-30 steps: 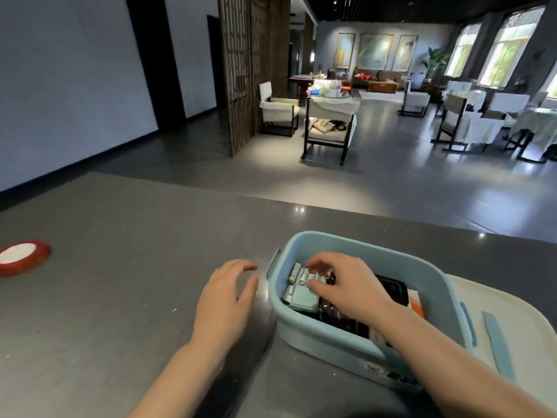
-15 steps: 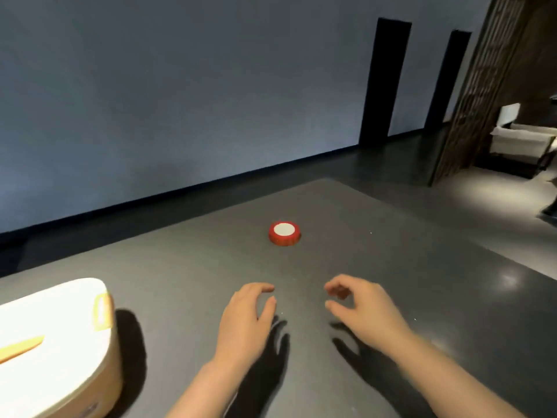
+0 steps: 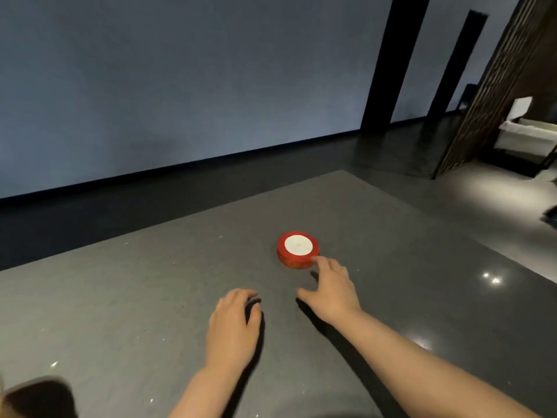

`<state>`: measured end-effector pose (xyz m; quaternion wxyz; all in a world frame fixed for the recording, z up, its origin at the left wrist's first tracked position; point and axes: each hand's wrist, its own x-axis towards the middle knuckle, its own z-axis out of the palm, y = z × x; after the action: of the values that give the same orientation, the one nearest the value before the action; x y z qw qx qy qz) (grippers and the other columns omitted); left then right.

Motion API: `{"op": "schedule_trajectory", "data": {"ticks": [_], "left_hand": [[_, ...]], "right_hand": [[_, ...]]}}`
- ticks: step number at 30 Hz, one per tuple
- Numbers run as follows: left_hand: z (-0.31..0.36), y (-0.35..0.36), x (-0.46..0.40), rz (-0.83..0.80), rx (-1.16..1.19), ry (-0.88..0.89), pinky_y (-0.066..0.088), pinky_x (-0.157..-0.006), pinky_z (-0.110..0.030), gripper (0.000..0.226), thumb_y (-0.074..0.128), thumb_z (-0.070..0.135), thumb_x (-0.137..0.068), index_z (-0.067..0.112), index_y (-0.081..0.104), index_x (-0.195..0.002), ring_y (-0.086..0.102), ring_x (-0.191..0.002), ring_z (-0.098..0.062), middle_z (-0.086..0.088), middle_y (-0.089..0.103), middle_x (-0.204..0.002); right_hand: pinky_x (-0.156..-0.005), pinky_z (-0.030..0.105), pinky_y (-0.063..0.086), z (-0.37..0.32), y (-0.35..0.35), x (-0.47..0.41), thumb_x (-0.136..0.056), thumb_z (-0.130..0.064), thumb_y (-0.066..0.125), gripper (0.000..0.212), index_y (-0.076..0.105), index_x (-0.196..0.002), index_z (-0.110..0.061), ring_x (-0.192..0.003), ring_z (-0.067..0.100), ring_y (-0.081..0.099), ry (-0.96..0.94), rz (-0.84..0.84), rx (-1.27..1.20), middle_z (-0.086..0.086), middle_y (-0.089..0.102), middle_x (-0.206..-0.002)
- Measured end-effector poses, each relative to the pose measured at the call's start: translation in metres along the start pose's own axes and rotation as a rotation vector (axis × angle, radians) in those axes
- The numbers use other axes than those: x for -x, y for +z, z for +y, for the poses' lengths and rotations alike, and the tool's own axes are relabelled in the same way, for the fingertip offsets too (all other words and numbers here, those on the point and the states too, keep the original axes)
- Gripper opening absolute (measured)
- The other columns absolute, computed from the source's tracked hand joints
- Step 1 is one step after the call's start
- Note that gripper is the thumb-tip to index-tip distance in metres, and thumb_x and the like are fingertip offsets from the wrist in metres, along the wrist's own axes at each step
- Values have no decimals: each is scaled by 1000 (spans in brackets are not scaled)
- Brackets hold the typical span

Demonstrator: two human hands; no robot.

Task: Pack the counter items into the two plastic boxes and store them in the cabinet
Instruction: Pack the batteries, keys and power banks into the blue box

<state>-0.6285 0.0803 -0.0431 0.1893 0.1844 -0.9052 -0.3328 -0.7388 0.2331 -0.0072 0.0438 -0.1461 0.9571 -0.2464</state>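
A red ribbon roll [image 3: 297, 249] with a white round centre lies flat on the dark grey counter [image 3: 135, 297]. My right hand [image 3: 331, 289] stretches toward it with spread fingers, and a fingertip touches the roll's near right edge. It holds nothing. My left hand [image 3: 233, 325] hovers low over the counter nearer to me, fingers loosely curled and empty. Neither plastic box is plainly in view.
A blurred pale edge with a dark shadow [image 3: 33, 396] shows at the bottom left corner. The counter's far edge [image 3: 452, 233] drops to a glossy floor on the right. A slatted wooden screen [image 3: 494, 86] and a chair [image 3: 524, 131] stand at the far right.
My view swung left from the blue box to the ribbon roll. My right hand left the box and reached forward until a fingertip met the roll. The cream box slid out of view.
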Motion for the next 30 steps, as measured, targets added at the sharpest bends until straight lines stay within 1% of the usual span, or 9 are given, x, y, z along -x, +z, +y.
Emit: {"op": "schedule_trajectory", "data": {"ticks": [3, 6, 10, 13, 17, 22, 24, 27, 30], "left_hand": [[-10, 14, -10, -2, -29, 1, 41, -93, -32, 20, 57, 26, -90, 24, 64, -109, 54, -107, -16, 9, 61, -111], [-16, 23, -11, 24, -49, 6, 36, -96, -27, 21, 55, 30, -91, 29, 62, -111, 50, -109, -10, 15, 59, -114], [-19, 27, -13, 32, -73, 23, 27, -95, -20, 23, 54, 32, -91, 32, 61, -112, 45, -113, -7, 18, 56, -115], [-17, 26, -10, 10, -75, 31, 27, -94, -20, 24, 53, 33, -92, 32, 60, -114, 44, -113, -7, 17, 55, -117], [2, 25, 14, -74, -48, 59, 34, -95, -27, 22, 57, 27, -90, 26, 63, -111, 49, -111, -14, 11, 60, -114], [51, 43, 78, -202, -17, 167, 37, -95, -33, 21, 64, 23, -86, 24, 66, -106, 52, -110, -21, 5, 64, -113], [84, 59, 107, -278, 24, 226, 38, -94, -35, 20, 66, 20, -84, 22, 67, -104, 54, -107, -24, 3, 65, -112], [146, 88, 156, -404, 94, 324, 39, -93, -39, 21, 68, 14, -82, 18, 68, -103, 55, -106, -31, -3, 66, -112], [214, 110, 203, -499, 201, 446, 39, -94, -39, 22, 67, 11, -83, 14, 67, -105, 55, -107, -31, -6, 65, -113]], "right_hand": [[-109, 43, 32, -9, 10, -53, -70, -54, 74, 96, 26, -145, -20, -137, 28, 28, 82, 30, 7, 6, 32, -147], [-111, 46, 29, -12, 20, -94, -65, -61, 76, 110, 17, -148, -19, -139, 32, 24, 143, 4, 2, 10, 24, -151], [-105, 42, 35, -12, 33, -115, -65, -58, 77, 106, 22, -146, -16, -134, 31, 30, 142, -11, -10, 10, 34, -145], [-100, 40, 39, -11, 30, -97, -60, -54, 79, 104, 27, -142, -16, -130, 31, 34, 124, -8, 11, 11, 41, -137], [-102, 38, 37, 15, -4, -15, -55, -55, 78, 109, 25, -145, -25, -129, 26, 33, 110, 55, -57, 5, 39, -137], [-99, 28, 35, 82, -73, 135, -47, -59, 74, 110, 24, -143, -37, -126, 14, 33, 130, 161, -120, -9, 39, -133], [-101, 27, 34, 110, -106, 192, -47, -58, 76, 109, 25, -142, -39, -126, 12, 32, 167, 214, -119, -11, 39, -132], [-107, 31, 34, 152, -155, 272, -51, -53, 82, 107, 28, -142, -38, -126, 12, 33, 250, 329, -70, -10, 40, -134], [-106, 33, 35, 188, -197, 344, -50, -56, 81, 105, 31, -141, -37, -125, 13, 36, 359, 462, -40, -10, 41, -134]]}}
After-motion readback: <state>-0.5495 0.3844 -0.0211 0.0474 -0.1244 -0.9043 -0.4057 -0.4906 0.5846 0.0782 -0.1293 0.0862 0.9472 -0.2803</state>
